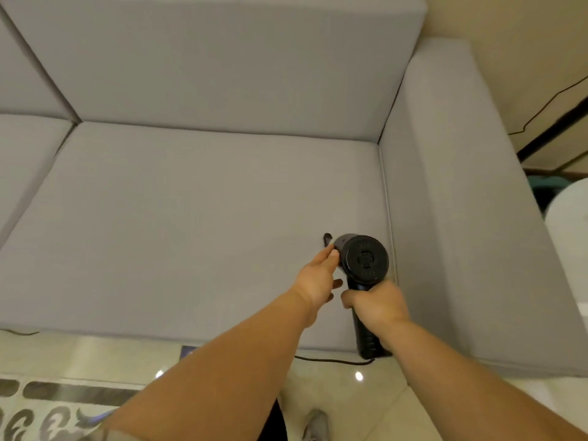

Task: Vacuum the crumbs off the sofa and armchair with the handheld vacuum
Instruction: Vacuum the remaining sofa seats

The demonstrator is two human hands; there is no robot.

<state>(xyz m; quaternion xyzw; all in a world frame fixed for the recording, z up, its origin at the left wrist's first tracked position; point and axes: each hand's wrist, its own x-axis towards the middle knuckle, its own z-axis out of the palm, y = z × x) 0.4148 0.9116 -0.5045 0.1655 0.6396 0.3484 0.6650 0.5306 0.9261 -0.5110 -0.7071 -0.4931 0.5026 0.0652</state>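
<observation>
My right hand (378,302) is wrapped around the black plastic handheld vacuum (366,259) handle while my left hand (319,275), fingers loosely spread, steadies its body, to aim the nozzle at the grey fabric sofa cushion (197,211).

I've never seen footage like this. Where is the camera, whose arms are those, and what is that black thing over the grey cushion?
There is no machine here. A person wears one wide-angle camera on the head, so you look forward and down along their own bare arms. That is why the picture bends at the edges.

The big grey shape is a sofa; you see its seat cushion, back cushions and the armrest on the right.

The black thing is a handheld vacuum, held over the seat close to the armrest. The right hand grips its handle, and the left hand touches the side of its round body. A thin black cord trails from the handle's lower end across the front edge of the seat.

Nothing else lies on the cushion that I can make out; crumbs would be too small to see here. Below are pale floor tiles and a patterned rug.
</observation>
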